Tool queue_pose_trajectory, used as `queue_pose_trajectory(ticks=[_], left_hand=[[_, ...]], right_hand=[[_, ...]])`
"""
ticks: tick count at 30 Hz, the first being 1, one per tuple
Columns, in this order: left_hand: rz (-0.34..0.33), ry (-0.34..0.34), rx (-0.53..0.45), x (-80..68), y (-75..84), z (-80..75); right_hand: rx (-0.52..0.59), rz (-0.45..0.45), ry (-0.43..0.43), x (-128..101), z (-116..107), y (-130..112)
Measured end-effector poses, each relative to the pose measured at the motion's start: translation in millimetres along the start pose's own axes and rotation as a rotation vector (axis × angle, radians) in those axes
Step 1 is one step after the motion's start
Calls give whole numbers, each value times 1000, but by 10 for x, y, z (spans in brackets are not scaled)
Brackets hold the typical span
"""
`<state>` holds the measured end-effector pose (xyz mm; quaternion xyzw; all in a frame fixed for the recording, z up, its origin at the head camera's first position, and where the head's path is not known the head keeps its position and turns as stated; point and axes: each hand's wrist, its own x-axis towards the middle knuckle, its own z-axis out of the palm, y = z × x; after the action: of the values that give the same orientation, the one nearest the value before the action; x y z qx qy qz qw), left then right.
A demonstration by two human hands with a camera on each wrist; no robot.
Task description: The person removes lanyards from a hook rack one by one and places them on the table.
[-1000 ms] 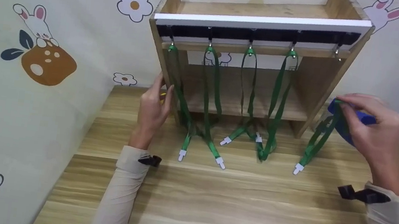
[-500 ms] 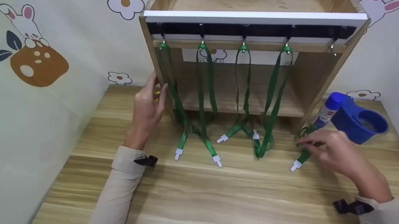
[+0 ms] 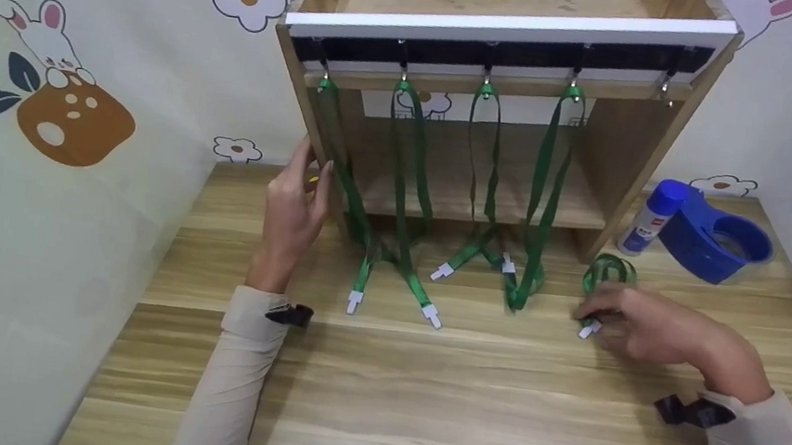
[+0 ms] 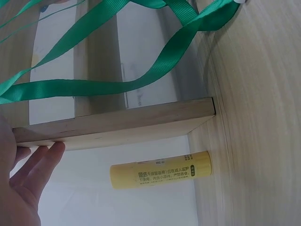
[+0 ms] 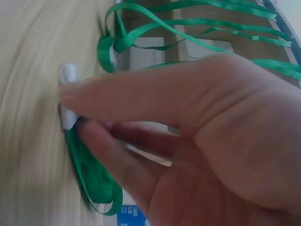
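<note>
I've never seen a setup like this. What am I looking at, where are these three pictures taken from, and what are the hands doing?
No machine here: a person wears three cameras. The wide picture comes from the head, the other two from the wrists. On the wooden table stands a small wooden shelf with a row of hooks; four green lanyards hang from them. The left hand rests against the shelf's side. The right hand pinches a fifth lanyard lying on the table. A blue tape dispenser and glue stick stand nearby.
</note>
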<state>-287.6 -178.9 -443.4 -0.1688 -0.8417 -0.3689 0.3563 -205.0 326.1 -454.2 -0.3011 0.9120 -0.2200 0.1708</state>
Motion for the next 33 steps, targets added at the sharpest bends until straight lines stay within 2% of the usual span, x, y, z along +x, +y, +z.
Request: queue_pose_trajectory(ticks=[3, 10, 13, 20, 28, 33], left_hand=[[3, 4, -6, 12, 6, 10], [9, 7, -10, -2, 2, 13], [10, 7, -6, 0, -2, 9], [5, 1, 8, 10, -11, 2], [-9, 8, 13, -5, -10, -8], [-19, 1, 8, 4, -1, 10]], right_hand=[[-15, 23, 45, 29, 41, -2], [-111, 36, 243, 101, 80, 48], [-117, 86, 286, 97, 45, 116], [-72, 219, 304, 96, -52, 314], [-17, 216, 312, 279, -74, 397], [-33, 218, 320, 249, -108, 422]])
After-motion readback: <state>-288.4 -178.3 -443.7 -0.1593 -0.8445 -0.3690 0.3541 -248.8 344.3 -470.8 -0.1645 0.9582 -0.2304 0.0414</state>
